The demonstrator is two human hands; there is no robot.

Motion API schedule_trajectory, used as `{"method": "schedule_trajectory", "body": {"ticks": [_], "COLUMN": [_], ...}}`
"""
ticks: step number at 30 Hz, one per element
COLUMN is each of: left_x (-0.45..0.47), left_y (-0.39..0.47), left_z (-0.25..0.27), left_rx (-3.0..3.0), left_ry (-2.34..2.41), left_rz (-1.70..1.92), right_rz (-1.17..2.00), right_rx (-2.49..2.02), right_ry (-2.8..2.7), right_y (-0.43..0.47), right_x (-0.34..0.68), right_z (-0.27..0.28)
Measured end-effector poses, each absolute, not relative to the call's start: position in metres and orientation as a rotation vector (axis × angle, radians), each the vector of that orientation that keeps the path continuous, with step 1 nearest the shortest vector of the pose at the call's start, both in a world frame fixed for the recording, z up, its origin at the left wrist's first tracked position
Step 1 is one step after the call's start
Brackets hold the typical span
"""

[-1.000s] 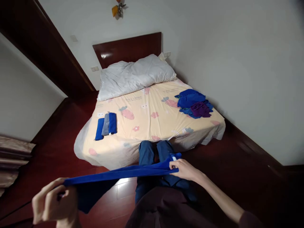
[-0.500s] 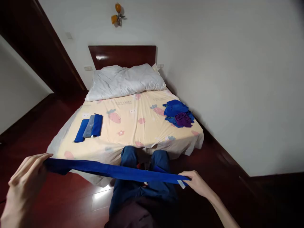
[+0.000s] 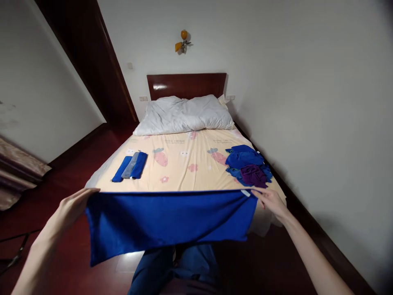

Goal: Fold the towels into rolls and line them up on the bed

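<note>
A blue towel (image 3: 172, 219) is stretched out in front of me, its upper edge taut and its lower part hanging over my legs. My left hand (image 3: 75, 203) grips its upper left corner, and my right hand (image 3: 268, 200) pinches the upper right corner beside a small white label. Beyond it on the bed lie several folded towels (image 3: 131, 166), blue and grey, side by side at the left. Over at the right is a loose pile of blue cloths (image 3: 244, 157) with a crumpled purple cloth (image 3: 254, 175) on its near side.
The bed (image 3: 184, 178) has a cream sheet with pink and green prints. A white quilt (image 3: 187, 114) is bunched by the dark wooden headboard (image 3: 190, 86). A pale wall (image 3: 322, 102) runs along the right. At the far left hangs a curtain (image 3: 20, 172).
Both hands have risen and moved forward, and the towel has gone from a narrow slanted band to a wide hanging sheet. My view has shifted left and upward.
</note>
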State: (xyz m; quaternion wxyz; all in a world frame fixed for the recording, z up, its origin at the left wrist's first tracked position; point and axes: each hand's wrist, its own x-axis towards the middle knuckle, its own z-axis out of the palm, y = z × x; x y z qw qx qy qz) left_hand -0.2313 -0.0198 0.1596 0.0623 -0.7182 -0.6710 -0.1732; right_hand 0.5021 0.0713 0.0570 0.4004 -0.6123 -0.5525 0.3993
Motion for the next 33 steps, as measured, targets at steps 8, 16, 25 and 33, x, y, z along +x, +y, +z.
{"method": "schedule_trajectory", "body": {"ticks": [8,16,25,33], "left_x": [-0.22,-0.233,-0.268,-0.276], "left_y": [0.066,0.068,0.061,0.114], "left_z": [0.164,0.144,0.145,0.118], "left_rx": [-1.898,-2.035,-2.274,-2.396], "left_ry": [-2.189,-2.303,-2.43,-2.716], "left_rz": [-0.443,-0.942,-0.911,-0.607], "right_rz": [0.781,0.784,0.868,1.028], "right_rx": [-1.353,-1.362,-1.494,-1.642], "right_ry": [-1.133,-1.093,-1.067,-1.14], "right_y": [0.158,0.103,0.047,0.097], "right_x": [0.488,0.487,0.503,0.483], "right_z": [0.071,0.059,0.069,0.073]}}
